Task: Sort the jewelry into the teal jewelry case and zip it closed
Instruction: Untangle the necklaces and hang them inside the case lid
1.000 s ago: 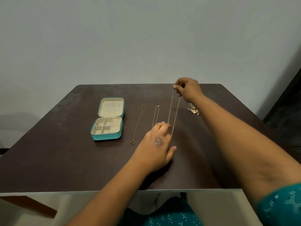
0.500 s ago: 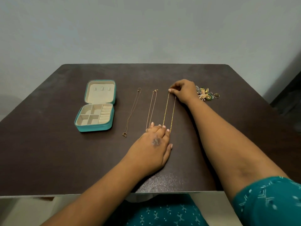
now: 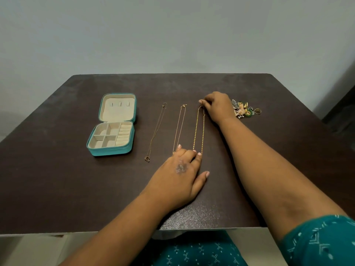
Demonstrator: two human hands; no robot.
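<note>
1. Left hand (image 3: 179, 172): flat on the desk (image 3: 57, 179), palm down, fingers straight & relaxed, thumb out to the side. Fingertips (image 3: 198, 154) press the near end of the gold chain (image 3: 198, 129); nothing gripped.
2. Right hand (image 3: 218, 105): reached across to the far end of the same gold chain, fingers curled, thumb & forefinger pinching the chain's top end right at the desk surface.
3. Gold chain lies as a long narrow loop, running near-to-far between the 2 hands, both strands close together & roughly parallel.
4. Thin pale chain (image 3: 179, 129) just left of the gold one, also laid straight; its near end is at the left hand's fingers, touching or not I can't tell.
5. Dark thin chain (image 3: 156, 131) further left, apart from the hands, w/ a small ring pendant at its near end.
6. Teal jewelry case (image 3: 112, 125) left of all 3 chains, open flat: lid toward the far side, cream-lined tray w/ compartments & ring rolls toward the near side. No jewelry seen inside.
7. Small heap of earrings (image 3: 243, 110) & a ring (image 3: 257, 111) sit just right of the right hand, behind its wrist.
</note>
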